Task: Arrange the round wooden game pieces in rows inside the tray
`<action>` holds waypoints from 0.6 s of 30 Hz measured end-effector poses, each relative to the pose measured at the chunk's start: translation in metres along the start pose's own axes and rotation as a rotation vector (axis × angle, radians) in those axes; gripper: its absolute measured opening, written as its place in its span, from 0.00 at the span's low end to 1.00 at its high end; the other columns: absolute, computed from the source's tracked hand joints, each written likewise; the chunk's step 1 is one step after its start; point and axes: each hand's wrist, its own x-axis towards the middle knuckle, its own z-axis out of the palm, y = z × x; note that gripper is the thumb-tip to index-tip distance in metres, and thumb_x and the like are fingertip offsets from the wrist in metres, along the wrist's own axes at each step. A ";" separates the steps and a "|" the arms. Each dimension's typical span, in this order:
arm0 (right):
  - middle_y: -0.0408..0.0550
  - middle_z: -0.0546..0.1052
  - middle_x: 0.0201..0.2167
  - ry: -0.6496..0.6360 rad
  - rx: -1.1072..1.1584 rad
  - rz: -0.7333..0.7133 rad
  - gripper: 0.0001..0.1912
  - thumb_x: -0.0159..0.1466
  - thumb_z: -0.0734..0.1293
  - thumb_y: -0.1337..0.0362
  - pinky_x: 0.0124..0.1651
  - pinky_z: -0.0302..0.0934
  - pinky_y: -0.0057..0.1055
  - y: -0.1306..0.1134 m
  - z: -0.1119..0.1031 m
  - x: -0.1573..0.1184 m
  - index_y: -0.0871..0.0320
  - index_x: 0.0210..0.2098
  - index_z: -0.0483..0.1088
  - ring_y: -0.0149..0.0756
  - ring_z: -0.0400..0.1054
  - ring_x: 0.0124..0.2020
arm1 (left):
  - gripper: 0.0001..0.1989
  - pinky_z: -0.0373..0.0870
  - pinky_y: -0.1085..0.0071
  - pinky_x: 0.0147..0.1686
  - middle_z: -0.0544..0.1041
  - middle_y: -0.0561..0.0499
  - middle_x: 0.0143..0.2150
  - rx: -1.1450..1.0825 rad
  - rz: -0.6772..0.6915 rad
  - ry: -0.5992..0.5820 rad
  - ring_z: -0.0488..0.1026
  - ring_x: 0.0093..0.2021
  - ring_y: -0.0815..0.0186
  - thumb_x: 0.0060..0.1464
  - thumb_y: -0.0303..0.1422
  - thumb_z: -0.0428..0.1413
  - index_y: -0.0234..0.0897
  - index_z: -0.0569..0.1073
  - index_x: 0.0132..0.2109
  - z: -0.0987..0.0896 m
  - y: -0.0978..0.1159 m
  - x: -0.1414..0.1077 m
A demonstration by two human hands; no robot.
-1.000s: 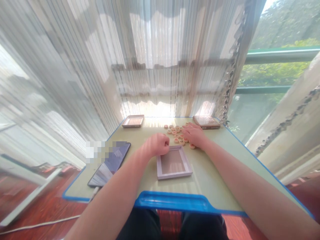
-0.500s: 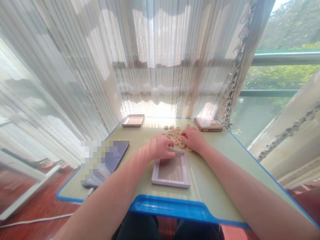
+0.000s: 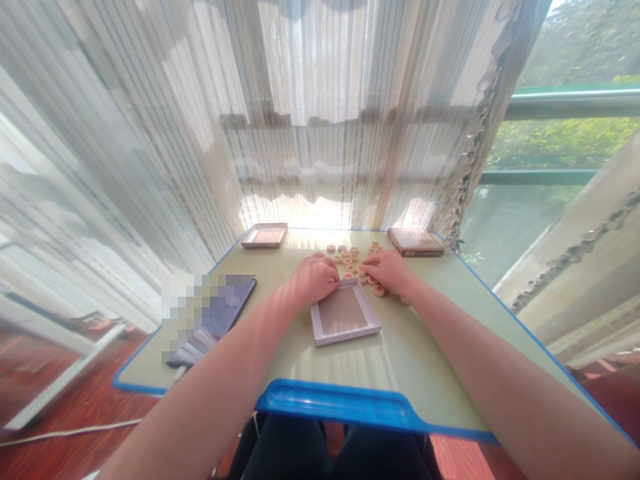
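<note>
My left hand (image 3: 316,279) grips the far left rim of a shallow pale-lilac box (image 3: 319,330), with the thumb on the inside. The box lies on the table, slightly turned, and nothing is seen in it. Just beyond its far edge is a loose cluster of round wooden Chinese chess pieces (image 3: 379,291) with red and dark characters. Over the right side of that cluster lies my right hand (image 3: 393,270), palm down with fingers stretched out. Its fingertips touch or hover by a piece (image 3: 363,269); some pieces under the palm are hidden.
The pale-green table (image 3: 440,373) has a blue rim and a blue front tray (image 3: 340,402). An open box half (image 3: 265,236) stands at the far left, a brown closed box (image 3: 416,243) at the far right. A dark tablet or book (image 3: 227,313), partly blurred out, lies left. Curtains (image 3: 310,100) hang behind.
My left hand has closed on the box's rim, and the box has shifted away from me and turned. My right hand has slid slightly right, uncovering more pieces.
</note>
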 end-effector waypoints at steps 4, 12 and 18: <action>0.48 0.81 0.38 0.006 -0.022 0.009 0.14 0.59 0.64 0.65 0.54 0.61 0.39 -0.001 0.001 0.000 0.54 0.40 0.80 0.44 0.69 0.48 | 0.08 0.67 0.62 0.52 0.79 0.47 0.45 0.006 0.012 0.055 0.70 0.48 0.58 0.53 0.33 0.57 0.41 0.82 0.32 0.000 0.000 -0.001; 0.50 0.79 0.44 -0.057 0.026 0.041 0.19 0.59 0.63 0.68 0.56 0.60 0.38 -0.002 -0.008 -0.002 0.57 0.47 0.77 0.44 0.69 0.51 | 0.09 0.68 0.63 0.51 0.79 0.48 0.44 0.011 0.046 0.038 0.71 0.46 0.58 0.52 0.32 0.57 0.41 0.82 0.31 0.001 0.000 -0.002; 0.49 0.80 0.43 -0.038 0.032 0.017 0.17 0.58 0.63 0.69 0.55 0.61 0.39 0.002 -0.006 -0.003 0.56 0.45 0.78 0.44 0.70 0.50 | 0.09 0.68 0.65 0.50 0.79 0.48 0.43 -0.005 0.041 0.038 0.71 0.45 0.59 0.52 0.32 0.56 0.41 0.82 0.31 0.003 -0.002 -0.002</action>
